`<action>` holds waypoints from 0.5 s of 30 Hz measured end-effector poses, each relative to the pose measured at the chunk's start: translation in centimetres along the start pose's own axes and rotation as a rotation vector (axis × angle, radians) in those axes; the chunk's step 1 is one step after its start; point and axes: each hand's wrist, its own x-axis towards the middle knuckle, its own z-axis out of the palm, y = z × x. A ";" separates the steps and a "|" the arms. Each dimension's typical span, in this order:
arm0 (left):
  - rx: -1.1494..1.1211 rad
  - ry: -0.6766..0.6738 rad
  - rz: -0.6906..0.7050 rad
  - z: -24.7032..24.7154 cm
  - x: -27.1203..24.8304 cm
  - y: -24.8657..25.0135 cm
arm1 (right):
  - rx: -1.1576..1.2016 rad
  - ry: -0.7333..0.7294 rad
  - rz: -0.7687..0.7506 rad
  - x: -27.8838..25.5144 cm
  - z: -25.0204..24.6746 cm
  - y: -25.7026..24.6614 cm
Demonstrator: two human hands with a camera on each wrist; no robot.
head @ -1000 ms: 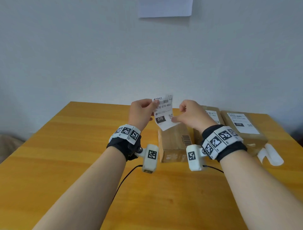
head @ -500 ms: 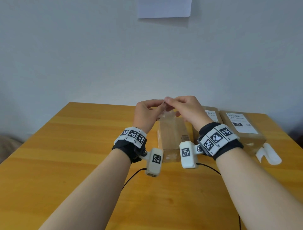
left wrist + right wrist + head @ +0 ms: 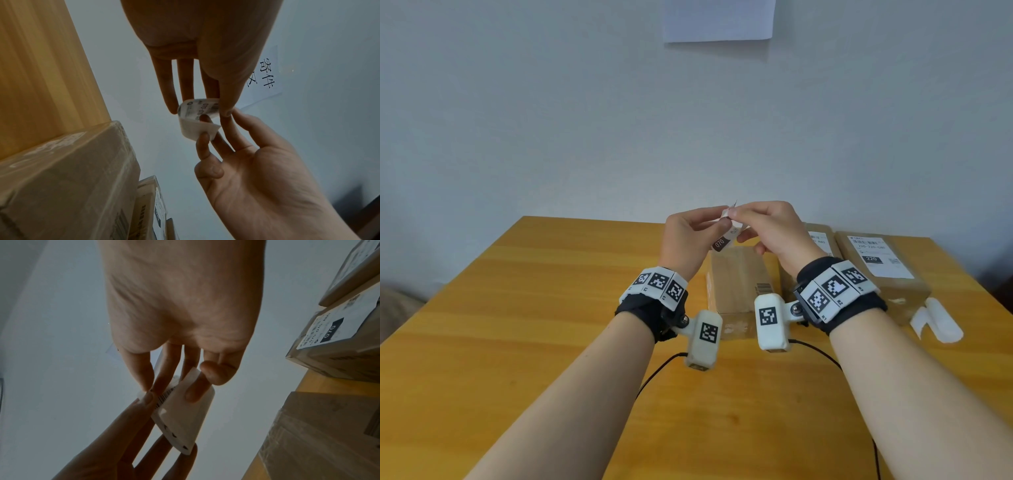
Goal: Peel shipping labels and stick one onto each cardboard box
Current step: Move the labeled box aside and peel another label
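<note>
A white shipping label marked 070 hangs curled between my two hands above a bare cardboard box on the table. My left hand pinches the label's top edge with thumb and forefinger. My right hand pinches the same edge right beside it. In the left wrist view the label bends into a loop, with the right hand's fingers under it. The right wrist view has the label's plain back towards it. Two boxes to the right carry labels.
The wooden table has bare room on its left half. White backing strips lie near the right edge beside the labelled boxes. Black cables run from my wrist cameras across the table. A paper sheet hangs on the wall.
A second ago the label hung flat with its print towards me. My hands have since come together and risen a little, and the label now curls between them.
</note>
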 end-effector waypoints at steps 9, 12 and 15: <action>-0.036 -0.001 -0.010 0.4 -0.1 0.4 | -0.026 0.045 -0.014 0.1 -0.2 -0.2; 0.028 0.034 -0.003 0.4 0.1 0.4 | -0.028 0.045 0.000 0.1 -0.4 -0.2; 0.033 0.054 -0.031 0.4 0.1 0.3 | -0.028 0.053 0.006 0.2 -0.5 0.1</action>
